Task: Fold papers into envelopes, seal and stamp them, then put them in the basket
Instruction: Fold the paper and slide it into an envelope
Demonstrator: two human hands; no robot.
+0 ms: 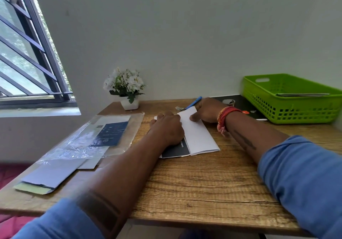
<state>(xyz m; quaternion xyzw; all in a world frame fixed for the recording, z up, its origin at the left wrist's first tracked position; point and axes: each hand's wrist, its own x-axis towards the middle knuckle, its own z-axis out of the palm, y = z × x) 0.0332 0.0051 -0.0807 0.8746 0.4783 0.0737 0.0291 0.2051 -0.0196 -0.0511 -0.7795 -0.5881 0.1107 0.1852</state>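
Paper [199, 136], white, partly folded, lies mid-table on the wooden table [194, 183], dark printed side showing at its near left edge. Left hand [167, 128] presses flat on the paper's left part, fingers mostly straight, holding nothing. Right hand [207, 111] pinches the far folded edge, thumb on top; a red thread band is on that wrist. Green basket [292, 109] sits far right, some paper inside. Blue pen [193, 103] lies just behind the right hand. Envelopes [53, 177] and a plastic sleeve [88, 138] lie on the left; flower pot [129, 104] by the wall.
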